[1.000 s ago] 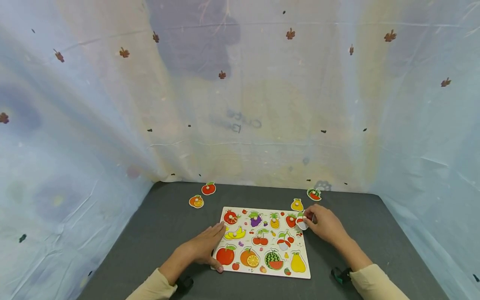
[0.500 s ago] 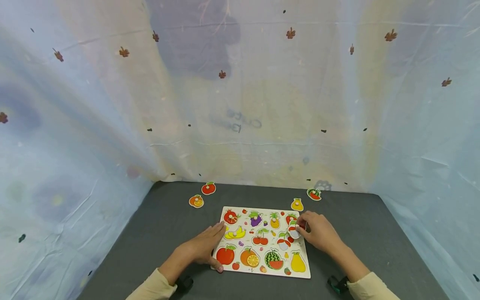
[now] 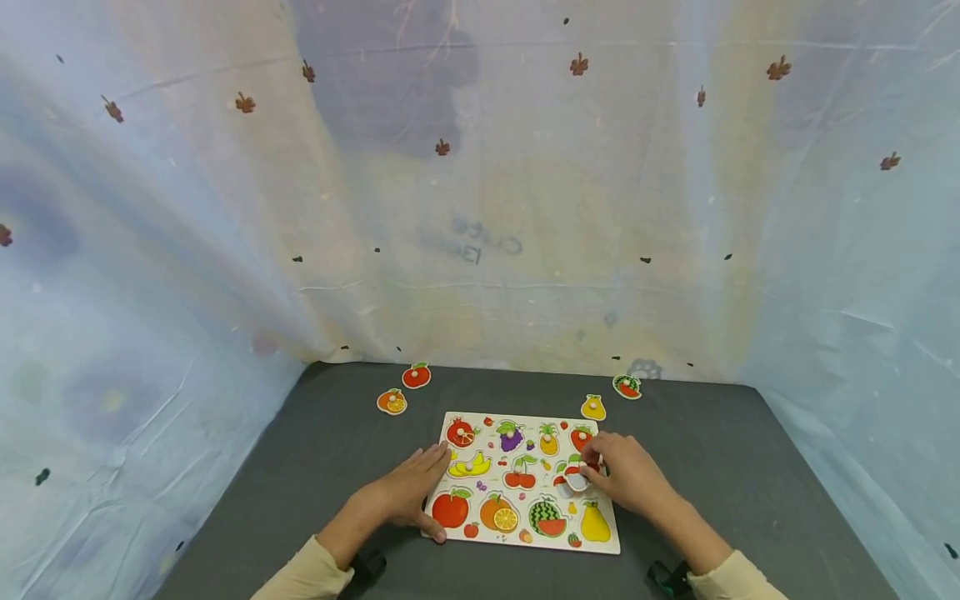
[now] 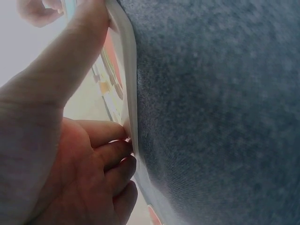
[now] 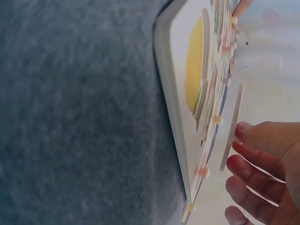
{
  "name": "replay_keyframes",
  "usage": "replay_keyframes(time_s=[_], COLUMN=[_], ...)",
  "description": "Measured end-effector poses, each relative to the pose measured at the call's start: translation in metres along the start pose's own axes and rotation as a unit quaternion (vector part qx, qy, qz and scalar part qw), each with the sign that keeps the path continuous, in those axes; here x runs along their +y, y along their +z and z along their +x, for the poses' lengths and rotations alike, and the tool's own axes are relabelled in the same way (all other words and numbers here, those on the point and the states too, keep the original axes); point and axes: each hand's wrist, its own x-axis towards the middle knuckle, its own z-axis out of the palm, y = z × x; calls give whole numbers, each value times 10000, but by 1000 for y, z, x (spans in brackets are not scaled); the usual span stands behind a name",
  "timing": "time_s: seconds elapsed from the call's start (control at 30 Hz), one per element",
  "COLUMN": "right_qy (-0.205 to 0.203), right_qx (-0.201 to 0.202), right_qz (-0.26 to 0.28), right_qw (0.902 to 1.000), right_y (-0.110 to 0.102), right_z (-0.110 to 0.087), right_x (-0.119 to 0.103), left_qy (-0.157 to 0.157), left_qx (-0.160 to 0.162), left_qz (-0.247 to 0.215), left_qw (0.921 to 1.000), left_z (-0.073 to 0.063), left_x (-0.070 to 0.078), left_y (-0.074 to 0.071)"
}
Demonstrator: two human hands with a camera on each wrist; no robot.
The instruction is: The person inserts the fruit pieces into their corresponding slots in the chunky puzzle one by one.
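Note:
My left hand (image 3: 408, 492) lies along the left side of a white fruit puzzle board (image 3: 551, 545), fingers at the left edge and thumb near the lower left corner. In the left wrist view its fingertips (image 4: 124, 152) touch the board's rim. Over the board's right part, my right hand (image 3: 628, 473) pinches a red and white puzzle piece (image 3: 576, 478) with a green leaf. The right wrist view shows this piece (image 5: 233, 126) edge-on, tilted and raised off the board. Beneath it is a printed recess, partly hidden. Grape, pineapple, banana and cherry pieces sit in the board.
Loose on the dark table (image 3: 322, 450), a tomato-like red piece (image 3: 416, 376) and an orange piece (image 3: 392, 402) lie behind the board at left. A pear piece (image 3: 593, 407) and a watermelon piece (image 3: 627, 387) lie behind it at right. A patterned curtain (image 3: 480, 208) hangs behind.
My right hand has carried the red and white piece from the board's right edge leftward and nearer to me, over the matching picture. The left hand has stayed in place.

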Motion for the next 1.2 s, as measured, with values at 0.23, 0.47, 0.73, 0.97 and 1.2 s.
replay_keyframes(time_s=[0.23, 0.47, 0.73, 0.97, 1.2], right_qy=[-93, -247, -336, -388, -410], right_qx=[-29, -45, -94, -143, -172], right_qz=[-151, -173, -269, -235, -178], right_qw=[9998, 9995, 9990, 9989, 9989], right_y=[4, 6, 7, 8, 9], right_z=[0, 1, 4, 5, 6], right_x=[-6, -11, -11, -11, -10], left_qy=[-67, -40, 186, 44, -29], left_qx=[29, 2, 50, -48, -3], left_qz=[157, 101, -4, -27, 83], left_qw=[9999, 9999, 9998, 10000, 10000], left_z=[-1, 0, 2, 1, 0], left_x=[3, 0, -6, -1, 0], left_y=[0, 0, 4, -1, 1])
